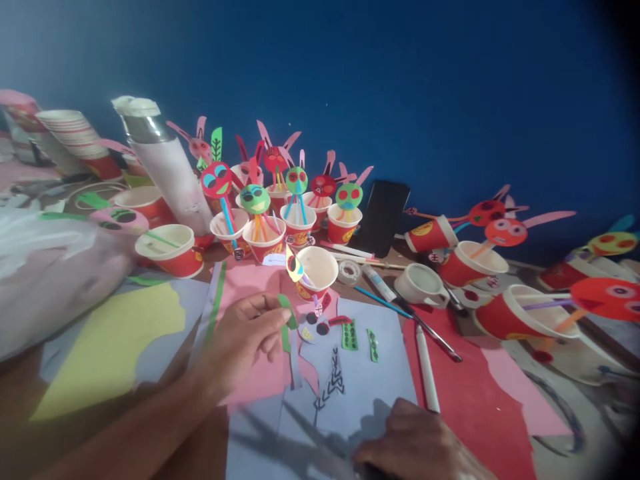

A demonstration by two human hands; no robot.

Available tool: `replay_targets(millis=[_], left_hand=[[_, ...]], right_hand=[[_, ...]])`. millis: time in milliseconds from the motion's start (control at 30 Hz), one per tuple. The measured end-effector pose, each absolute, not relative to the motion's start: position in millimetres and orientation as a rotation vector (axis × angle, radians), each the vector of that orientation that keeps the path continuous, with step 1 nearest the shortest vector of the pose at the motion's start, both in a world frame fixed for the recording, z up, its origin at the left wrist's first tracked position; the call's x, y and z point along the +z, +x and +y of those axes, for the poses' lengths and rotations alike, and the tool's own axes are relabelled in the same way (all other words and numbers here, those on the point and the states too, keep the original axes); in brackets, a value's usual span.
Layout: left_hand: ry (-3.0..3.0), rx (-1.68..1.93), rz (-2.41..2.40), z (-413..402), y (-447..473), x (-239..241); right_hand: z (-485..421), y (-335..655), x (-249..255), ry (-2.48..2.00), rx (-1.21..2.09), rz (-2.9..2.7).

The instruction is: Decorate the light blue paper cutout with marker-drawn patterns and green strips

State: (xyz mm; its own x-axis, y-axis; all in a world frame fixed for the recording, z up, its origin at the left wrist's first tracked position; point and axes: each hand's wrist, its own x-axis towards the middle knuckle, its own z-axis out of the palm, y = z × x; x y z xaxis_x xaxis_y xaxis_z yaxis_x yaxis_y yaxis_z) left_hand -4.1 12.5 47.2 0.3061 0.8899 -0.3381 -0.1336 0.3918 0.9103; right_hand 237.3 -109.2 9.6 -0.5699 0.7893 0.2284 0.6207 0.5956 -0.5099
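Over the pink sheet (240, 293), toward the middle of the counter (210, 447), the left hand (245, 340) held a green paper piece (286, 313), its thumb and forefinger pinched together. Near the front edge, the right hand (415, 440) had its fingers curled around a dark handle (371, 471), blurred and partly cut off. Red paper cups (264, 252) with paper faces (255, 199) stood toward the back edge.

H-like mark on round tag (433, 257) (blurred), yellow cup emblems (425, 230) illegible
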Motion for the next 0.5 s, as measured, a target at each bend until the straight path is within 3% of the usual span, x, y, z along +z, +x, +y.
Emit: replay_targets(millis=[233, 500], left_hand=[[0.910, 0.818, 0.996, 10.6, -1.7, 42.0], [0.915, 0.761, 0.957, 9.6, -1.1, 38.9]], right_hand=[[-102.8, 219.2, -6.4, -0.965, -0.244, -2.330], [-102.9, 221.4, 3.0, -0.985, -0.258, -2.475]])
